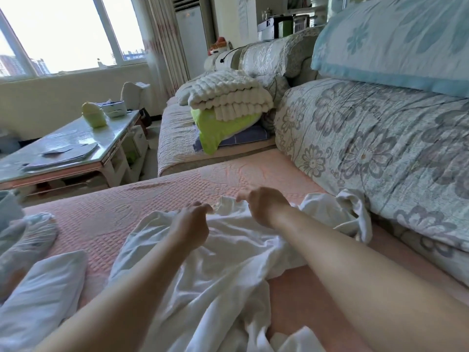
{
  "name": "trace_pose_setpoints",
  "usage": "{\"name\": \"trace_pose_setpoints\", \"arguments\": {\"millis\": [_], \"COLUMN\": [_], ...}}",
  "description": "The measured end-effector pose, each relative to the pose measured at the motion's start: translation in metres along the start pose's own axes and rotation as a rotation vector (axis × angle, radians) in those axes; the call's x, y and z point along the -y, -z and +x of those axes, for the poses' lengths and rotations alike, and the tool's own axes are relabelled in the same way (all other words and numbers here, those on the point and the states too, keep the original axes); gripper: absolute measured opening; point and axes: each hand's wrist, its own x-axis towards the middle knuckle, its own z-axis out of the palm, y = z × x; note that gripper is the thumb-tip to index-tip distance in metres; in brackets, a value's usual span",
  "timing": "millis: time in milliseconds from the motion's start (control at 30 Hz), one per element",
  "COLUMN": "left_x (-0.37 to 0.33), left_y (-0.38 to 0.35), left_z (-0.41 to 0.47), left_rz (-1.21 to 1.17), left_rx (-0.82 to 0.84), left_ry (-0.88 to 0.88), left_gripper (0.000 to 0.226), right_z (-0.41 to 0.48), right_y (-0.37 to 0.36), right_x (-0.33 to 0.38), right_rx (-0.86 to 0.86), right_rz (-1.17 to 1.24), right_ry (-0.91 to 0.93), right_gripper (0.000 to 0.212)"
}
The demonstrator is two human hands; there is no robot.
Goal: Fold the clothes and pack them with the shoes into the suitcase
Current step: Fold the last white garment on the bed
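Both hands are on a white garment (228, 252) that lies crumpled on the pink cover (142, 199) of a sofa seat. The left hand (192, 224) has its fingers curled and pinches the far edge of the garment between thumb and fingertips. The right hand (264, 207), just beside it, is curled in the same way and grips the same edge, which stands up a little between the two hands. The rest of the garment spreads from under the hands back toward the person, and one bunched part lies to the right of the right hand, touching the flowered cushion (368, 148) of the sofa back. Above this cushion rests a blue pillow (396, 34). To the left of the left hand, nearer to the person, lies a folded white cloth (43, 288), and just beyond it a pale striped garment (30, 240), both on the same pink cover. Far beyond the hands, on the next sofa seat, a thick white blanket (228, 95) sits on top of a green pillow (218, 128). Beyond the left hand and to its left stands a low worktop (76, 146) with a shiny top, with papers and a yellow-green object (94, 114) on it.
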Motion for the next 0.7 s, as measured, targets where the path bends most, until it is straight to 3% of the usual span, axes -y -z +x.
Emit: {"name": "trace_pose_setpoints", "arguments": {"millis": [100, 267, 367, 567, 700], "left_x": [0.041, 0.106, 0.134, 0.174, 0.192], "left_y": [0.006, 0.013, 0.018, 0.041, 0.055], "left_z": [0.003, -0.003, -0.014, -0.065, -0.098], "left_rz": [0.066, 0.045, -0.049, -0.089, -0.204], "left_rx": [-0.01, 0.126, 0.13, 0.193, 0.273], "left_ry": [0.109, 0.329, 0.409, 0.281, 0.275], "left_gripper": [0.065, 0.061, 0.058, 0.049, 0.045], "right_z": [0.03, 0.063, 0.073, 0.044, 0.018], "right_y": [-0.016, -0.041, -0.052, -0.063, -0.043], "right_x": [0.026, 0.091, 0.14, 0.211, 0.232], "right_rx": [0.065, 0.077, 0.082, -0.009, 0.201], "right_rz": [-0.003, 0.154, 0.288, 0.352, 0.159], "right_ry": [0.047, 0.134, 0.184, 0.354, 0.381], "right_gripper": [0.066, 0.043, 0.051, 0.057, 0.045]}}
